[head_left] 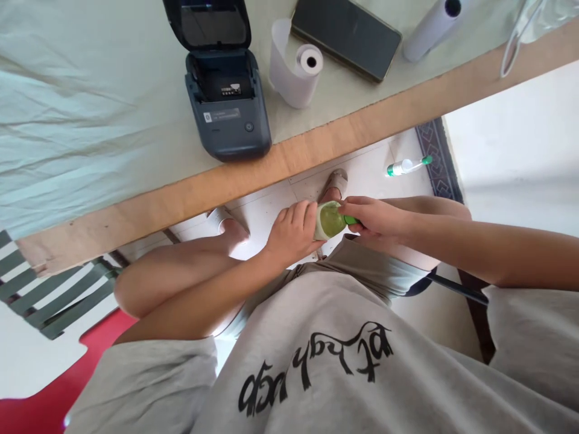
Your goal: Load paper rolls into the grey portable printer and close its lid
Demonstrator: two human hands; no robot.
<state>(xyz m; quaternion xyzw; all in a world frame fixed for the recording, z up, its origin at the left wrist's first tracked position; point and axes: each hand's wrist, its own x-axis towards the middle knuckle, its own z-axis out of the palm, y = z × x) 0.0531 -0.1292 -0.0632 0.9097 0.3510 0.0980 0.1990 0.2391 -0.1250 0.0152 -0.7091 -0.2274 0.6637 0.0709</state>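
Between my hands, over my lap, is a small bottle with a pale label, yellow-green contents and a green cap. It lies on its side. My left hand has its fingers wrapped round the bottle's body. My right hand grips the green cap at the other end, with the thumb and fingertips on it. The fingers partly cover both the body and the cap.
On the wood-edged table ahead stand an open dark label printer, a partly unrolled paper roll, a dark phone and another white roll. A clear bottle lies on the floor. A red surface shows at lower left.
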